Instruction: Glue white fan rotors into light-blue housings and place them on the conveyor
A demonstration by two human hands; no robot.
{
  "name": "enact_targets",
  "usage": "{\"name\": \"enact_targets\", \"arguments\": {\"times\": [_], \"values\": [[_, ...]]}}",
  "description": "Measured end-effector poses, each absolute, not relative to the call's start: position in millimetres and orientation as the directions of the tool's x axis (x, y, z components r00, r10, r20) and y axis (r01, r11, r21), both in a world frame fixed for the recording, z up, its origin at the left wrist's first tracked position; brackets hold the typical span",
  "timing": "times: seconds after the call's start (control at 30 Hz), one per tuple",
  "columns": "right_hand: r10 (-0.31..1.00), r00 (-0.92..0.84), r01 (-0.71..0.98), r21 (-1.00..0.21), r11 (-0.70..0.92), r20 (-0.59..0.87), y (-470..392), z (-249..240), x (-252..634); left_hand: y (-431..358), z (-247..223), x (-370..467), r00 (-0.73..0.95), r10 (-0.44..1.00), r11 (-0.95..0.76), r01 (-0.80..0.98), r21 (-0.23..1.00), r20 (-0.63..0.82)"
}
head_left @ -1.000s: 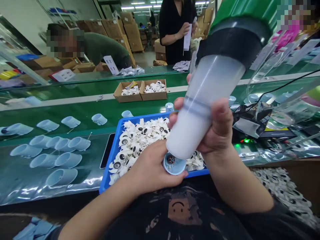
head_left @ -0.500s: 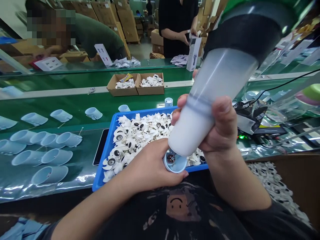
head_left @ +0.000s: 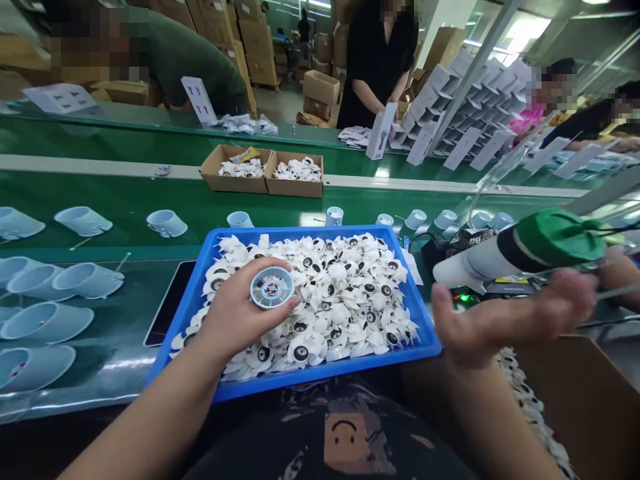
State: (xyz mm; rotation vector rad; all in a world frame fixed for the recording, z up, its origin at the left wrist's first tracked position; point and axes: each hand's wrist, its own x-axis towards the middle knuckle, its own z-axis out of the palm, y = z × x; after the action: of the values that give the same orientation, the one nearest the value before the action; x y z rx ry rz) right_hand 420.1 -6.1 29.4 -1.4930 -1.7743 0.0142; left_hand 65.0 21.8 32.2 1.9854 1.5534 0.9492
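Note:
My left hand (head_left: 240, 310) is wrapped round a light blue cylinder (head_left: 273, 288), whose open end faces up and shows a round centre part inside. It is over the left part of a blue tray (head_left: 325, 379) heaped with white fan blades (head_left: 345, 293). My right hand (head_left: 515, 317) is at the right of the tray, slightly blurred, fingers stretched out and holding nothing. Just beyond it a white bottle-shaped tool with a black band and green top (head_left: 500, 257) is tilted, apart from the palm.
More light blue cylinders (head_left: 47, 320) lie on the green bench at left, others along the belt. Two cardboard boxes (head_left: 295, 187) of white parts stand behind the tray. A dark flat device (head_left: 170, 303) lies left of it. Co-workers are across the bench; a brown carton (head_left: 590, 393) is at lower right.
My right hand has let go of the white tool and moved right and down. My left hand has moved left with the cylinder, which no longer is under the tool's tip.

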Motion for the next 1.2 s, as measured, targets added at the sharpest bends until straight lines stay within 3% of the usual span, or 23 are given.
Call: {"name": "enact_targets", "arguments": {"times": [0.07,0.1,0.17,0.2,0.27,0.43,0.63,0.77,1.0,1.1,1.2], "values": [[0.636,-0.313,0.805,-0.159,0.572,0.706,0.0,27.7,380.6,21.3,30.8,68.1,0.191,0.956,-0.292,0.654,0.698,0.222],[0.636,-0.514,0.752,-0.053,0.656,0.575,8.1,27.4,361.1,20.5,29.4,68.9,0.219,0.951,-0.309,0.655,0.690,0.218],[0.729,-0.640,0.755,0.020,0.656,0.244,29.0,27.0,330.0,18.5,25.8,68.6,0.266,0.939,-0.343,0.663,0.665,0.219],[0.762,-0.641,0.767,0.035,0.641,0.090,38.8,27.0,319.7,17.5,23.8,67.5,0.279,0.934,-0.357,0.670,0.651,0.225],[0.791,-0.607,0.789,0.055,0.611,-0.074,51.7,27.7,309.9,15.9,20.7,64.2,0.269,0.932,-0.362,0.680,0.638,0.243],[0.816,-0.561,0.809,0.118,0.576,-0.139,50.7,34.0,313.5,15.3,20.0,59.4,0.185,0.950,-0.310,0.648,0.696,0.251],[0.869,-0.465,0.852,0.180,0.491,-0.170,52.1,39.0,307.4,14.2,20.4,61.6,0.236,0.945,-0.327,0.664,0.673,0.227],[0.868,-0.449,0.860,0.161,0.484,-0.213,55.2,44.3,301.2,13.1,21.4,61.3,0.226,0.949,-0.315,0.683,0.658,0.220],[0.945,-0.277,0.956,0.049,0.289,-0.174,56.5,35.2,289.8,14.2,19.5,62.7,0.241,0.945,-0.327,0.705,0.629,0.221],[0.956,-0.265,0.962,-0.100,0.254,-0.126,49.3,34.8,295.9,15.1,17.7,61.0,0.205,0.945,-0.325,0.697,0.639,0.256],[0.949,-0.308,0.889,-0.375,0.265,-0.060,37.0,42.0,309.6,13.8,18.1,58.4,0.154,0.948,-0.305,0.683,0.664,0.277]]}}
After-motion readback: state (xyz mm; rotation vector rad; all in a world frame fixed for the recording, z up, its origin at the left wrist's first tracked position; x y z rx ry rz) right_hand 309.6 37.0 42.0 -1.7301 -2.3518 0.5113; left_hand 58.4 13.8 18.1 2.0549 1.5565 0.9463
